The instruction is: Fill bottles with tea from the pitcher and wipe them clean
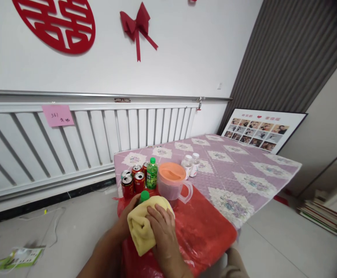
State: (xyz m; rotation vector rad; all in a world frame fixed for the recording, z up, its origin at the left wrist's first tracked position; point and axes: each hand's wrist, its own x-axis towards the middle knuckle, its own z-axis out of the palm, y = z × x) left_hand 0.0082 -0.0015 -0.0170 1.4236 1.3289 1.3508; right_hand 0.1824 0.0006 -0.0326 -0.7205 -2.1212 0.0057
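Observation:
In the head view, my left hand (127, 215) is wrapped round a bottle whose green cap (144, 196) shows above the fingers. The rest of that bottle is hidden by the hand and a folded yellow cloth (142, 228). My right hand (163, 226) grips the cloth from above, its fingers pressing it against the bottle. Just behind stand a lidded plastic pitcher (170, 189) with an orange lid, a green drink bottle (151, 175) and several red drink cans (139, 182).
A red plastic sheet (206, 227) lies under the things, over a purple patterned tablecloth (223, 156). Two small clear bottles (194, 165) with white caps stand behind the pitcher. A white radiator (99, 131) runs along the wall, and a power strip (22, 258) lies on the floor.

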